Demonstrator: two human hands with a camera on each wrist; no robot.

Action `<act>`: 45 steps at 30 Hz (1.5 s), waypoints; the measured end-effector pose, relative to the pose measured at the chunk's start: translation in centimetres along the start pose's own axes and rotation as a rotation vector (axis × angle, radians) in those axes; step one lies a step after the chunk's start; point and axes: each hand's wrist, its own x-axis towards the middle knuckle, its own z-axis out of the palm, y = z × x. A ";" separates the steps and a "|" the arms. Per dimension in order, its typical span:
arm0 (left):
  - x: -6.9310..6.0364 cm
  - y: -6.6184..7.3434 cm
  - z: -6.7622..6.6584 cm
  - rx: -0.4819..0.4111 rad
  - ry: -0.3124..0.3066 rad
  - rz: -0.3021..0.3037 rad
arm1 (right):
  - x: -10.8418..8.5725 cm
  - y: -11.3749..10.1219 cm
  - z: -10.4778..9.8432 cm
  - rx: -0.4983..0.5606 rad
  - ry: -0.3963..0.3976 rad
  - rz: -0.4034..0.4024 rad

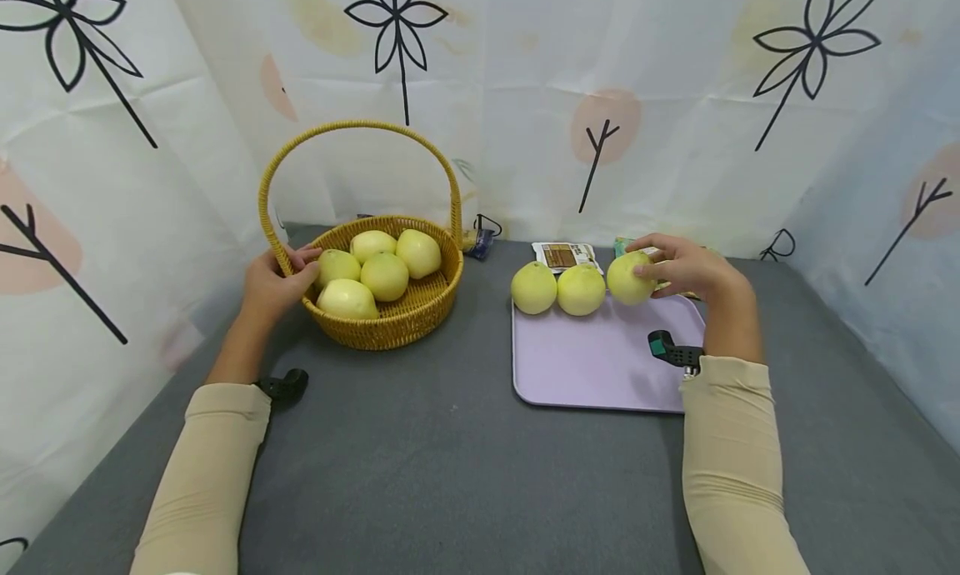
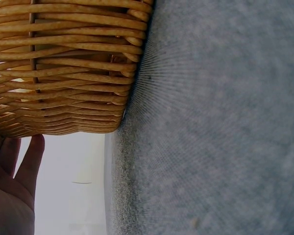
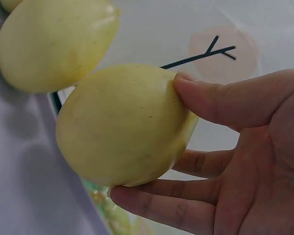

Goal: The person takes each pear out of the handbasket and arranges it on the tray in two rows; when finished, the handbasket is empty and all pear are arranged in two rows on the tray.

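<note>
My right hand point(image 1: 686, 268) holds a pale yellow melon point(image 3: 125, 125) between thumb and fingers, over the far edge of a lilac tray point(image 1: 600, 358). Left of it, a second melon point(image 1: 581, 290) and a third melon point(image 1: 533, 287) sit side by side along that edge. At the left, my left hand point(image 1: 279, 282) grips the rim of a woven basket point(image 1: 390, 333) by the foot of its tall handle. Several melons point(image 1: 385, 276) lie inside the basket. Fingers point(image 2: 32, 164) touch the wickerwork in the left wrist view; the thumb is out of sight there.
Behind the tray lies a white and brown packet point(image 1: 566, 255), with a green packet point(image 1: 622, 246) partly hidden by the right hand. A dark blue wrapper point(image 1: 480, 243) lies right of the basket. A patterned curtain point(image 1: 525, 142) borders the grey table point(image 1: 450, 475).
</note>
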 end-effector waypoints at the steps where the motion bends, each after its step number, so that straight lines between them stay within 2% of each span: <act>1: 0.0 0.0 0.0 0.000 0.001 0.001 | 0.1 0.2 0.0 -0.002 -0.006 0.006; 9: -0.1 0.0 -0.1 -0.007 0.009 -0.010 | 0.9 1.3 0.5 -0.002 -0.056 0.034; 15: -0.2 0.2 -0.1 0.027 0.000 -0.018 | 1.1 1.9 0.7 0.048 -0.057 0.053; 22: 0.1 0.0 0.0 0.008 0.001 -0.005 | 0.9 1.9 1.0 0.092 -0.044 0.048; 32: 0.1 -0.2 0.0 -0.013 0.006 -0.010 | 1.0 1.9 0.9 0.085 -0.038 0.061; 38: 0.1 -0.2 0.0 0.006 0.008 -0.007 | 1.1 1.8 1.0 0.076 -0.032 0.063; 45: 0.1 0.1 0.0 0.003 0.007 -0.027 | 1.3 1.9 0.8 0.055 -0.026 0.076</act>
